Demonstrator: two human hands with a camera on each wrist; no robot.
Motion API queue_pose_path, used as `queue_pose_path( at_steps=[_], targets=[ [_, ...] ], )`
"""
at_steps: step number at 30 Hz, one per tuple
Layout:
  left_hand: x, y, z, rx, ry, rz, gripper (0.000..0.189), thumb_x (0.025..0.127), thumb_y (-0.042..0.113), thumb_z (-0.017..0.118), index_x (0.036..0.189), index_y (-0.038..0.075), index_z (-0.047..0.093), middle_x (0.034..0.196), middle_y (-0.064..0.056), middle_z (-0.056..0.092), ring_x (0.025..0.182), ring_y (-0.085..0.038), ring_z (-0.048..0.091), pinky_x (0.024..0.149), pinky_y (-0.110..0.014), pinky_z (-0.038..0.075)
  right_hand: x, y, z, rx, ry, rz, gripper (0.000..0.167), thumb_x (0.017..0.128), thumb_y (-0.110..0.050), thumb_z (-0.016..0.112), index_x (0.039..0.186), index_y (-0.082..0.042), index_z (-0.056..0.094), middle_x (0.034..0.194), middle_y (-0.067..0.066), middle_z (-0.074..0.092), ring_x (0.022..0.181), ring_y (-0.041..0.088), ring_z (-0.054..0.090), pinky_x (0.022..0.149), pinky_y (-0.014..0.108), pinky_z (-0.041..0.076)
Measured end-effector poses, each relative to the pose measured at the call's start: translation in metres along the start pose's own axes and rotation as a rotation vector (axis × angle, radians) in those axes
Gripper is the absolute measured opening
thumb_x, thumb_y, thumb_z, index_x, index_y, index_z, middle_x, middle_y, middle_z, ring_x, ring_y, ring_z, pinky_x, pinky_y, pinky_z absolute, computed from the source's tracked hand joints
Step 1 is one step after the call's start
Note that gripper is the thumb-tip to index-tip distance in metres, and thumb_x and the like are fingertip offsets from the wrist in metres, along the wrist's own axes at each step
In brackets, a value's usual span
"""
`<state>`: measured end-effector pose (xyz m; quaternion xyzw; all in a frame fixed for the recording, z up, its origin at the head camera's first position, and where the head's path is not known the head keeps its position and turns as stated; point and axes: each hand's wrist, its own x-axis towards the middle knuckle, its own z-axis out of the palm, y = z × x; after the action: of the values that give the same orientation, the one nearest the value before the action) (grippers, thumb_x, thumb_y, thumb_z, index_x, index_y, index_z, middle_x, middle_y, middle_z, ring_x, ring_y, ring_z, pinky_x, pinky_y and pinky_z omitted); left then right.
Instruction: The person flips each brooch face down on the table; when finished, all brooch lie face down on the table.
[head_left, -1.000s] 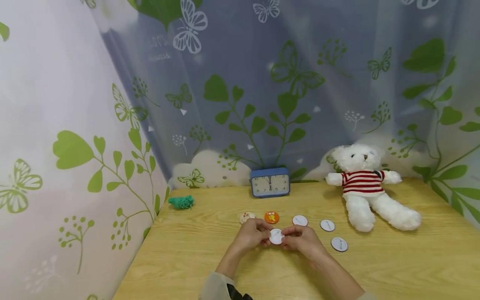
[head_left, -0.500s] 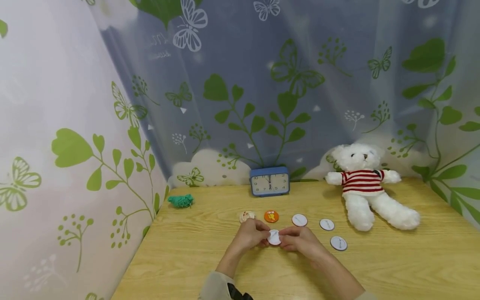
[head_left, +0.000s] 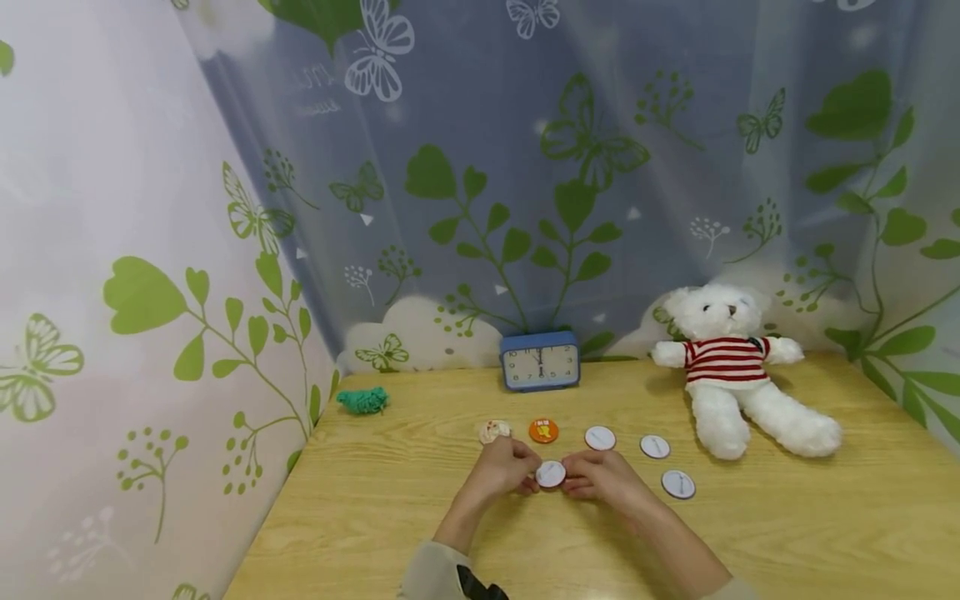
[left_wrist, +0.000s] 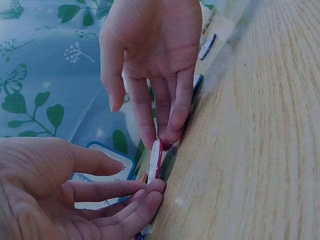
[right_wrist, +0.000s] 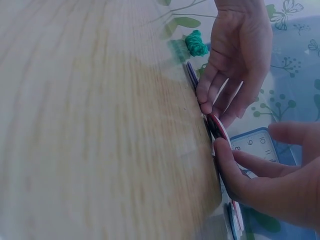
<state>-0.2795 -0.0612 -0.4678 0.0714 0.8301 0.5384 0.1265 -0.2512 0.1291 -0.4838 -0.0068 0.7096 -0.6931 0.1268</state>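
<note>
A left hand (head_left: 504,468) and right hand (head_left: 609,481) are steadying a white-backed badge (head_left: 551,474) on or just above a wooden table (head_left: 390,508), in front of an orange badge (head_left: 543,431) — fingertips touching opposite edges, thumbs standing clear. Positioning appears to be under way — the next move seemingly calling for a level release.

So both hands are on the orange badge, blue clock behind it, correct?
Not the orange badge: in the head view, the left hand and right hand are on a white-backed badge. The blue clock is behind it, yes.
</note>
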Motion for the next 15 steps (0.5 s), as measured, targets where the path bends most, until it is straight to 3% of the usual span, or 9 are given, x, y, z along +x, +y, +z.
queue_pose_path(
  at_steps=[15],
  targets=[
    [0.0, -0.0013, 0.0006, 0.013, -0.008, -0.023, 0.018, 0.097, 0.006, 0.064, 0.096, -0.007, 0.077, 0.08, -0.014, 0.073, 0.066, -0.023, 0.072, 0.06, -0.031, 0.063, -0.0024, -0.0018, 0.0009, 0.041, 0.019, 0.011, 0.04, 0.106, -0.009, 0.051, 0.127, 0.024, 0.055, 0.113, 0.026, 0.069, 0.089, 0.019, 0.071, 0.085, 0.035, 0.063]
  ],
)
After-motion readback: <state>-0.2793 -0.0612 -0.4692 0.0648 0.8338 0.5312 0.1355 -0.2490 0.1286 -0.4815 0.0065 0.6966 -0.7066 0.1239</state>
